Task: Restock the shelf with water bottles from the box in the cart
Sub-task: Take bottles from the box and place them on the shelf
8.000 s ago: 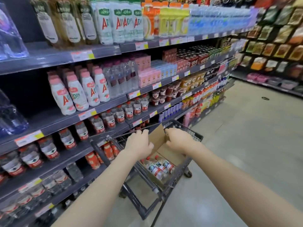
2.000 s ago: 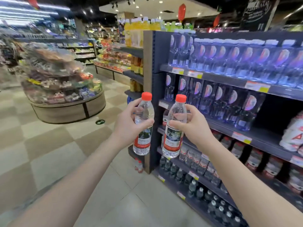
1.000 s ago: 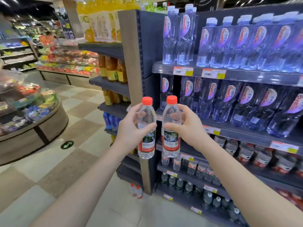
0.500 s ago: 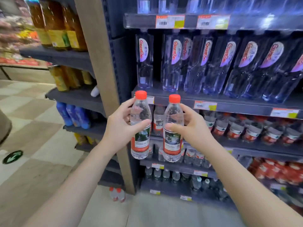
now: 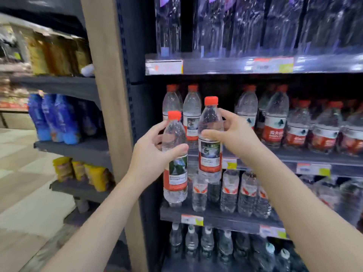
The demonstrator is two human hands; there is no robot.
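My left hand (image 5: 152,152) grips a clear water bottle (image 5: 175,174) with a red cap and red label, held upright. My right hand (image 5: 236,134) grips a second, matching bottle (image 5: 210,154), a little higher and closer to the shelf. Both bottles hang in front of the dark shelf (image 5: 306,155) that carries a row of the same red-capped bottles (image 5: 274,122). A gap shows in that row just behind my right hand. The cart and box are out of view.
A wooden upright post (image 5: 110,114) stands left of the water bay. Large clear bottles (image 5: 245,26) fill the shelf above; smaller bottles (image 5: 229,191) fill the shelves below. Blue bottles (image 5: 53,118) and yellow packs (image 5: 82,171) sit on the end shelves at left.
The view has closed in on the shelf of red-capped bottles. My right hand has raised its bottle above the left one and moved it toward the shelf.
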